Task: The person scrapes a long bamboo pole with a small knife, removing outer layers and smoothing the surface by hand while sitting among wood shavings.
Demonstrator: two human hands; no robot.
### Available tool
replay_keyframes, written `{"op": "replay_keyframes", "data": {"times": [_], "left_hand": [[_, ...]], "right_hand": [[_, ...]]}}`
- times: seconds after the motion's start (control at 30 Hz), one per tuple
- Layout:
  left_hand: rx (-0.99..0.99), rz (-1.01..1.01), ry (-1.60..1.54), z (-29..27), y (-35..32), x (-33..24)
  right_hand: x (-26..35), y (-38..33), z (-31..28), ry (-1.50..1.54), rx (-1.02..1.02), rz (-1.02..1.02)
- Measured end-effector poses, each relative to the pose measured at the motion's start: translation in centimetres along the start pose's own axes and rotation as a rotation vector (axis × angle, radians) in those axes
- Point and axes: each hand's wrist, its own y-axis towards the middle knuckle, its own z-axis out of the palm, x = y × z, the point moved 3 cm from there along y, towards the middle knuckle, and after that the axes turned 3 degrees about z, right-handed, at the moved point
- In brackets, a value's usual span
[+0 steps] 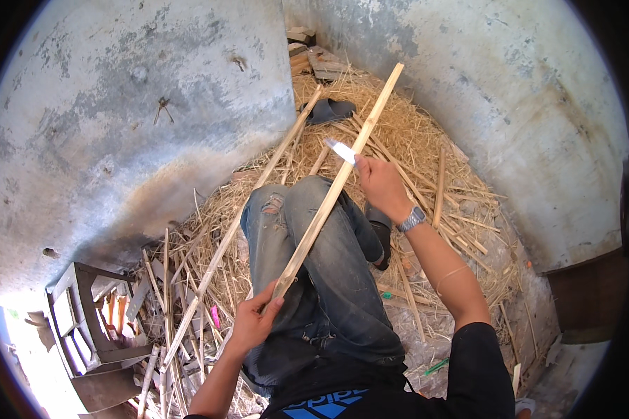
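Long pale wooden strip (pixel 321 213) slants over faded blue denim jeans (pixel 349 293), left hand (pixel 255 321) pinching its near end; silver flat-bladed knife (pixel 342 151), clenched in right hand (pixel 383 185) (handle hidden), could skid jeansward if strip twists.

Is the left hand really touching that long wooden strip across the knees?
Touching: the head view shows the left hand gripping the lower end of the wooden strip.

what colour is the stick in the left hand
The stick is pale yellowish tan, seen best in the head view.
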Motion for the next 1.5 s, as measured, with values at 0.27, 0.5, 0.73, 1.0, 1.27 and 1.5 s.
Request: {"op": "replay_keyframes", "data": {"times": [0.27, 0.5, 0.73, 1.0, 1.27, 1.5], "left_hand": [[-0.090, 0.056, 0.007, 1.3, -0.1, 0.7], [-0.043, -0.139, -0.031, 3.3, 2.9, -1.5], [-0.021, -0.025, -0.188, 4.0, 5.7, -2.0], [-0.143, 0.145, 0.332, -0.4, 1.0, -1.4], [-0.240, 0.241, 0.429, -2.4, -2.5, 1.1], [-0.226, 0.197, 0.416, -1.2, -1.8, 1.6]], "right_hand": [[-0.1, -1.5, 1.6, 0.115, 0.004, -0.043], [5.3, -10.8, 1.8, 0.002, 0.317, -0.022], [4.3, -11.3, 0.4, -0.027, 0.349, -0.014], [-1.4, -1.6, -0.1, -0.074, -0.035, -0.025], [-1.1, 2.6, 0.8, -0.001, -0.123, -0.005], [-1.3, 1.1, 0.2, 0.095, 0.006, 0.076]]}}
